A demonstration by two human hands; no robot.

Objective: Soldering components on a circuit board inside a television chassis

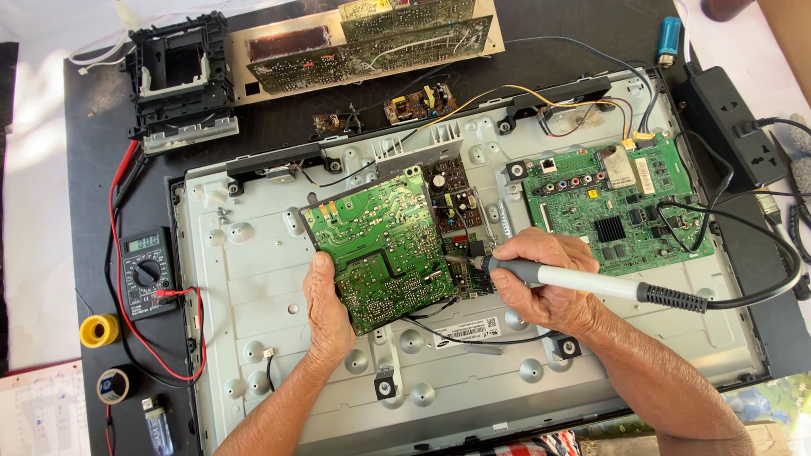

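Fingers of the left hand (328, 308) are closed around the lower left edge of a green rectangular printed circuit board (380, 247), thumb on top, and they hold this board tilted up above the grey metal back panel of a flat screen (253, 287). Fingers of the right hand (541, 283) are wrapped tightly around a grey and white soldering iron with a black cable (583, 283), and its tip points left to the right edge of the tilted board, near a darker board part with black components (456, 207). On the right half of the panel is fixed a second green circuit board with a black square chip (612, 207). The panel lies on a black tabletop (93, 169) and covers most of it. On the free strip at the left lie a black digital multimeter with red leads (148, 270), a yellow spool of solder wire (100, 330), a roll of tape (112, 384) and a small lighter (157, 426). Along the far edge rest a black plastic frame (179, 76) and a beige metal chassis with boards (372, 42); at the right edge sits a black power strip (733, 122). White cloth (34, 211) shows beyond the left edge. Open room remains mostly on the bare lower part of the panel, between the two forearms and to the left of the left hand.
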